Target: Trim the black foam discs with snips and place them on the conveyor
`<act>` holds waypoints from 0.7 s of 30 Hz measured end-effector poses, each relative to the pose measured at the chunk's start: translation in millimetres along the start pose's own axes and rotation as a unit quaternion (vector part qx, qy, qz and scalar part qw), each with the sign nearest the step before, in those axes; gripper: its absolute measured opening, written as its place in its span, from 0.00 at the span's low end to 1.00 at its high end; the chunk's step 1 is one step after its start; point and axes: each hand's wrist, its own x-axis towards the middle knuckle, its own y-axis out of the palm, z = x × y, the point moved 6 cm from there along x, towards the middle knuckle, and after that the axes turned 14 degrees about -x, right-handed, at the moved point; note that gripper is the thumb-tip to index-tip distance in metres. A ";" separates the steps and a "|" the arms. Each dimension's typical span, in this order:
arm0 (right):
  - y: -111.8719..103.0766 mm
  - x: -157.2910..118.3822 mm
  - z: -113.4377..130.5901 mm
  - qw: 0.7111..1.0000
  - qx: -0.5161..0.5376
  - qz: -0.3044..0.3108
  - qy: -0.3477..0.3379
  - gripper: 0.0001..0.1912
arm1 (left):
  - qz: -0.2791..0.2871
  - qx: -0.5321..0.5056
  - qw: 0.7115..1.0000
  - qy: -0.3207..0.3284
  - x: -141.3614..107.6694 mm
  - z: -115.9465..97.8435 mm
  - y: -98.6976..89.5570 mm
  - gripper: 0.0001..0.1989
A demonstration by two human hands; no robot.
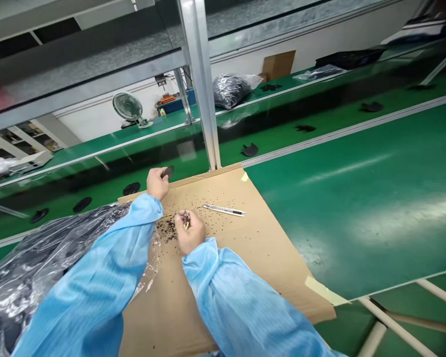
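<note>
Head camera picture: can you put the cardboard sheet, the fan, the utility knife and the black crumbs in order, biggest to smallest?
1. The cardboard sheet looks biggest.
2. The fan and the utility knife look close in size, but the fan is much farther away, so I can't rank them.
3. The black crumbs look smallest.

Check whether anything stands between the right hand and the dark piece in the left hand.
No solid object: only dark crumbs on the cardboard lie between the right hand and the dark piece in the left hand.
</note>
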 end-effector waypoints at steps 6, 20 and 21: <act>0.2 0.7 -0.4 1.000 0.000 0.005 0.007 0.07 | 0.066 0.019 0.998 -0.006 8.7 -1.5 50.4 0.27; -8.5 8.7 -5.7 0.998 0.022 -0.034 0.044 0.11 | 0.149 -0.008 0.989 0.007 -65.3 -4.3 41.8 0.15; -9.2 8.0 -5.4 0.998 0.023 -0.040 0.043 0.11 | 0.160 0.028 0.986 0.041 -56.0 -11.3 46.0 0.15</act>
